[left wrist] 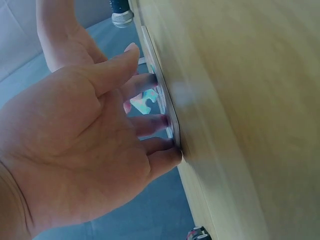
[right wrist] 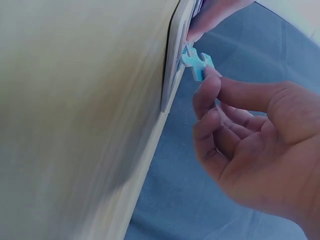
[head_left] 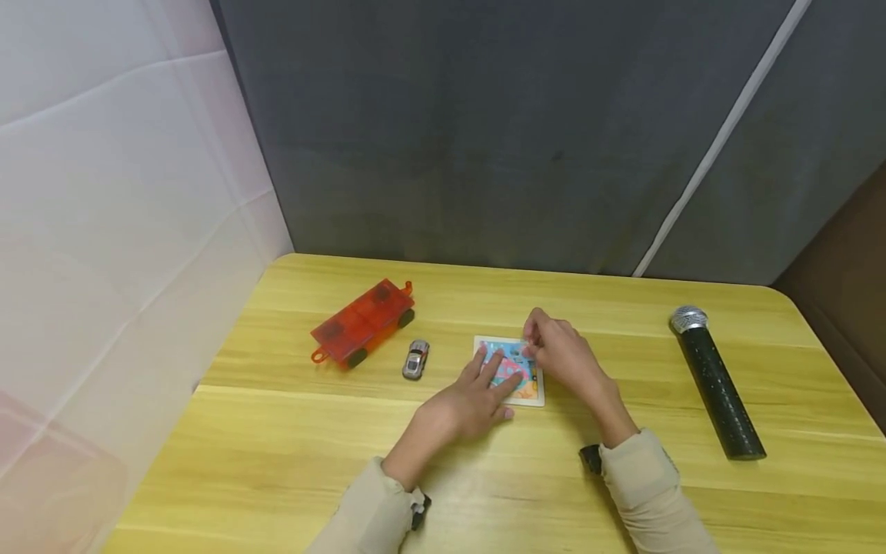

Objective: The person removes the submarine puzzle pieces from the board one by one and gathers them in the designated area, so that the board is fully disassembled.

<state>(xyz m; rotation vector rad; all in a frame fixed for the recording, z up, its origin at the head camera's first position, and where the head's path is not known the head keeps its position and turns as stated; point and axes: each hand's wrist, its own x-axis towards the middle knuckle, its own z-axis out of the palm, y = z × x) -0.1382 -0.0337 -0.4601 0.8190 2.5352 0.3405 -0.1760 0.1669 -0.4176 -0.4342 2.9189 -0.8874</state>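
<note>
A small square jigsaw puzzle with a pale border and a blue, pink and orange picture lies on the table. My left hand rests on it, fingers spread and fingertips touching its face. Between thumb and forefinger, my right hand pinches a light blue puzzle piece over the puzzle's far right part. In the right wrist view the piece stands tilted, with its lower end close to the puzzle's surface. The piece also shows behind the left fingers in the left wrist view.
A silver toy car stands left of the puzzle, with a red see-through toy wagon beyond it. A black microphone with a silver head lies at the right. A grey partition rises behind the wooden table.
</note>
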